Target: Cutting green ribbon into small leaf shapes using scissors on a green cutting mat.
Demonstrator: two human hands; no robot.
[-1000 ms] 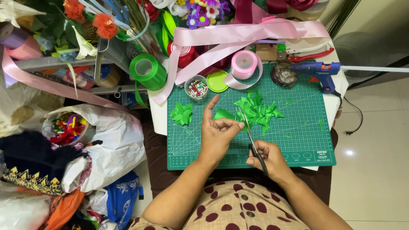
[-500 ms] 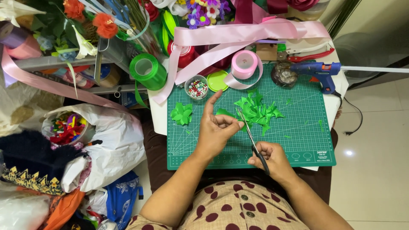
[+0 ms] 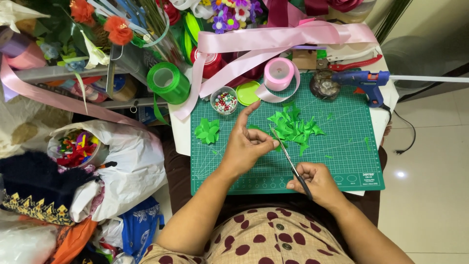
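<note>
Here, left hand (image 3: 246, 146) pinching glossy green ribbon piece (image 3: 254, 128), right hand (image 3: 316, 184) gripping slim steel scissors (image 3: 289, 159)

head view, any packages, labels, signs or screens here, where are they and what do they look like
No screens or signs.
White printed mark: near-right corner of the green cutting mat, small block of white lettering.
White plastic bag: left of the mat, crumpled, open over multicoloured bits.
Clear round tub: mat's far edge, full of mixed coloured beads, beside its green lid.

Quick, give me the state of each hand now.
Left hand: closed, pinching a small green ribbon piece.
Right hand: closed on black-handled scissors.
</note>
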